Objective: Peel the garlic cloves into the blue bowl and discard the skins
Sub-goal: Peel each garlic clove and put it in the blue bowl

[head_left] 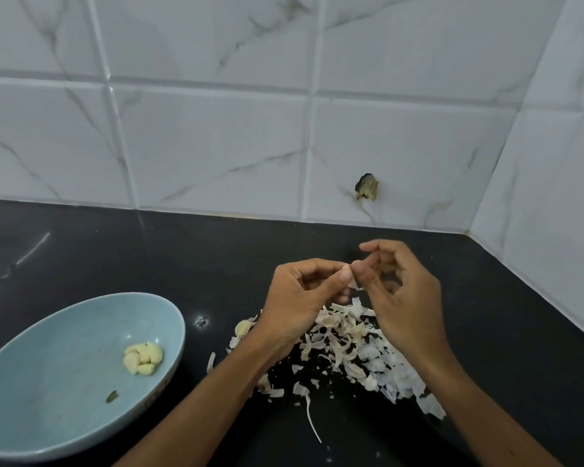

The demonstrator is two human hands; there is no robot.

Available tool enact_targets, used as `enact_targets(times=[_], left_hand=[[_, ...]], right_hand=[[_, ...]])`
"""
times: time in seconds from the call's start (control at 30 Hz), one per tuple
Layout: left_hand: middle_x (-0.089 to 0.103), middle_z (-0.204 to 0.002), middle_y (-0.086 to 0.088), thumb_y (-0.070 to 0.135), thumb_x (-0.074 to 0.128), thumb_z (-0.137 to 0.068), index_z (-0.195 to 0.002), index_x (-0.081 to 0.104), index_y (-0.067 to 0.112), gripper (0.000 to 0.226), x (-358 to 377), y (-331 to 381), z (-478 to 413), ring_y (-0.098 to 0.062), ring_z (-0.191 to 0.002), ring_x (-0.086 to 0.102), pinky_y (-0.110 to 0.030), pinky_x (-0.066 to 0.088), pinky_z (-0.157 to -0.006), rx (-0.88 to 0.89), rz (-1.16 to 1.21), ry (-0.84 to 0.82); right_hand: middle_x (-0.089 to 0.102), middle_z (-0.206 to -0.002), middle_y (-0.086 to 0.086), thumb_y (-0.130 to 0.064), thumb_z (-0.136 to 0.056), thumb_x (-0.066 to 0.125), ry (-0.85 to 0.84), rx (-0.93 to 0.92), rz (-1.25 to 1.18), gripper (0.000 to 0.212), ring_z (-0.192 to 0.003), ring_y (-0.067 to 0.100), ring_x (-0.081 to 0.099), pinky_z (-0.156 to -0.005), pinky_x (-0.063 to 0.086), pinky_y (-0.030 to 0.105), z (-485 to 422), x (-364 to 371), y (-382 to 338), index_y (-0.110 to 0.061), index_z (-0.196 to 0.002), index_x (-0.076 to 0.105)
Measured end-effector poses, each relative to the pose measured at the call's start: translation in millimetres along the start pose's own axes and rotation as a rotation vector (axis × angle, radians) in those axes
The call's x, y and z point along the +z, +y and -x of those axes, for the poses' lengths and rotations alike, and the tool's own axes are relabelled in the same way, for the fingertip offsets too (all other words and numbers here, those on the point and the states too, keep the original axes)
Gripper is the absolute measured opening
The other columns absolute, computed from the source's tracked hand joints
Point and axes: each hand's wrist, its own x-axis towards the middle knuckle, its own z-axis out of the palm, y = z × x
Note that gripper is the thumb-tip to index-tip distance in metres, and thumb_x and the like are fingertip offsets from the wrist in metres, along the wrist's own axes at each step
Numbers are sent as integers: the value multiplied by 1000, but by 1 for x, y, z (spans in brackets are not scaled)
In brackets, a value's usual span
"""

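Garlic clove (352, 283) between left hand (297, 299) and right hand (406, 298), skins (351, 337) beneath

left hand (295, 299): fingers curled, thumb and forefinger pinching garlic piece (353, 284) | right hand (407, 291): fingers curled, thumb pinching same piece | forearms: angled in from below, fingertips meeting

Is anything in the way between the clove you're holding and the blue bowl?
Nothing visible does. The left hand and right hand pinch the clove above the skin pile; the blue bowl sits to their left, with only bare black counter between. The peeled cloves inside fill little of it.
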Motion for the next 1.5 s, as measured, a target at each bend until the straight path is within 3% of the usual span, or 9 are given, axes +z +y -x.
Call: enact_targets(times=[0.13,0.5,0.67,0.8,0.97,1.17,1.27,1.5], left_hand=[[76,-80,-13,17,77,-77,-96,78,4,23,-1,1,-1,-14,-66,70,-22,58,-67,-10,16,11],[73,-71,-11,16,77,-75,-92,77,1,22,-7,7,0,-13,-59,66,-20,57,-62,5,-51,-54],[74,-72,-9,14,79,-77,-91,78,3,18,-6,8,0,-13,-59,67,-21,57,-62,27,-100,-68],[74,-73,-9,8,78,-80,-93,77,1,14,-5,6,0,-12,-59,67,-20,57,-61,38,-115,-51],[73,-72,-11,10,77,-79,-97,75,-4,23,-2,6,1,-14,-60,68,-21,57,-62,40,-48,-28],[77,-87,-9,0,73,-88,-114,72,-4,26,2,3,3,-15,-74,72,-26,60,-76,14,-43,-77],[78,-86,-5,1,69,-91,-116,70,-3,25,4,1,4,-13,-72,71,-24,60,-74,-25,-8,-75],[76,-81,-6,15,75,-77,-107,72,1,33,6,4,4,-7,-64,67,-20,57,-73,-167,175,-9]], right_hand=[[71,-94,-13,-18,-93,71,-49,-223,60,11,-87,9,69,-72,55,19,-4,-6,5,-19,-103,75],[70,-82,-9,-15,-85,81,-84,-397,145,5,-73,11,65,-62,52,28,-6,-14,2,-15,-88,77],[69,-78,-9,-15,-83,83,-40,-366,133,7,-69,11,64,-60,51,29,-3,-10,4,-17,-83,76],[68,-75,-8,-7,-82,83,29,-411,207,11,-69,6,61,-62,47,19,-2,-9,5,-15,-80,76],[67,-77,-10,-12,-87,79,116,-464,291,9,-71,10,57,-62,47,28,2,-6,7,-15,-80,75],[59,-95,-7,-6,-91,68,50,-339,216,11,-89,18,55,-73,43,14,-2,-2,11,-16,-86,68],[56,-100,-4,-5,-94,65,5,-284,192,12,-91,19,57,-79,41,11,-1,2,16,-16,-89,67],[56,-100,-1,2,-91,67,-55,-319,216,14,-88,2,54,-78,40,7,-3,1,15,-12,-91,70]])
